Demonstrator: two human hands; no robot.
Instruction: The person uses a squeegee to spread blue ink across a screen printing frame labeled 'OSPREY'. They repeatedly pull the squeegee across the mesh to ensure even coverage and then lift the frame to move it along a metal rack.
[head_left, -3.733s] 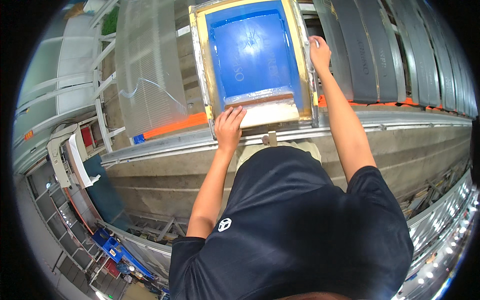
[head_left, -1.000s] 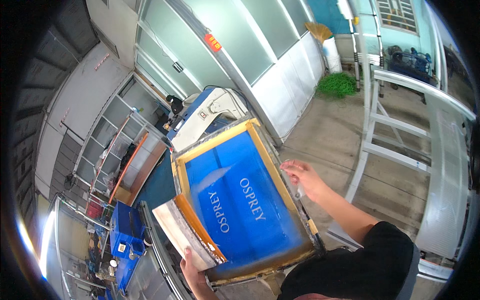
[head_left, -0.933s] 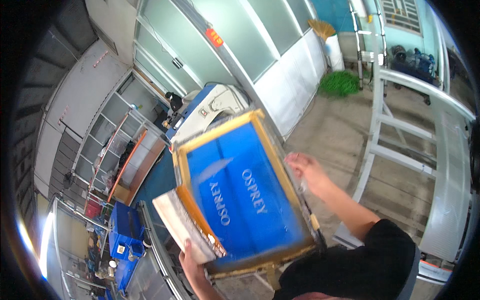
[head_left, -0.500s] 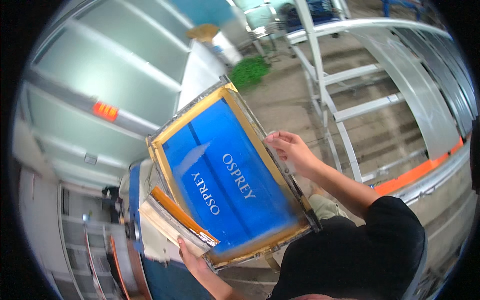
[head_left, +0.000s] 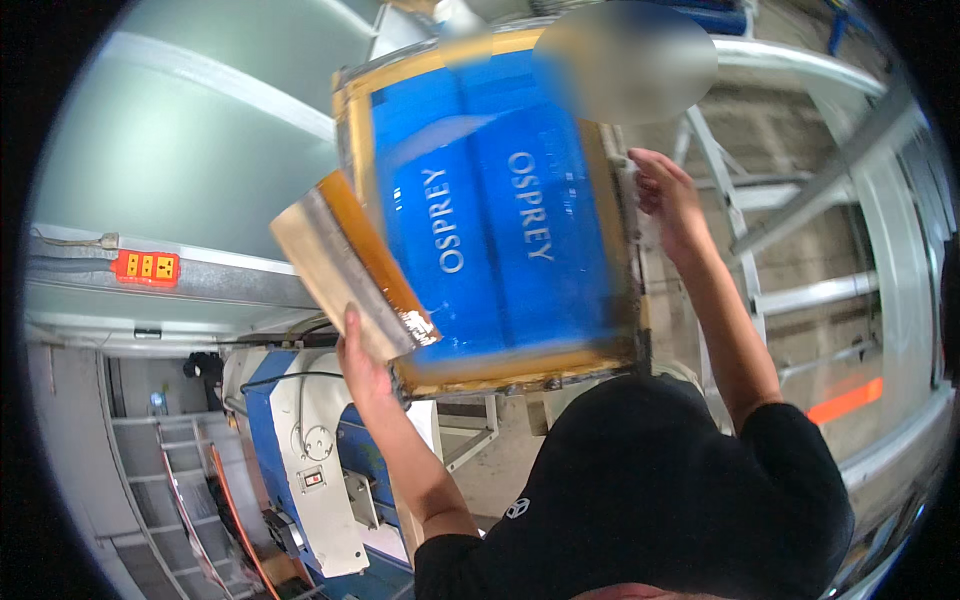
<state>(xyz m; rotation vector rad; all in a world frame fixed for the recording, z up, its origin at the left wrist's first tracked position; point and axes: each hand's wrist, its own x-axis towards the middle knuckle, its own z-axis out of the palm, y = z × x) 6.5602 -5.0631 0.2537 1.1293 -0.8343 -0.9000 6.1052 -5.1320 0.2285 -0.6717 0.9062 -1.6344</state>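
Note:
A screen printing frame (head_left: 615, 300) with a blue mesh (head_left: 490, 310) and pale lettering is held up in front of me, tilted. My left hand (head_left: 366, 370) is closed on the wooden handle of a squeegee (head_left: 335, 265). The squeegee's amber blade lies over the mesh's lower left side, and that hand is close to the frame's near left corner. At the frame's right edge, my right hand (head_left: 672, 205) has its fingers curled around the rim. Something whitish and translucent (head_left: 648, 235) shows under those fingers. A blurred patch hides the frame's far right corner.
A blue and cream machine (head_left: 325, 460) stands at lower left. Frosted panels (head_left: 200, 130) line the left, with an orange socket strip (head_left: 148, 268) on a grey rail. Metal racking (head_left: 815, 295) stands to the right. Shelving (head_left: 170, 470) is at far left.
The frame has turned and risen in view, with both hands still at it and the squeegee still in my left hand. The surroundings have shifted, bringing more of the machine into view.

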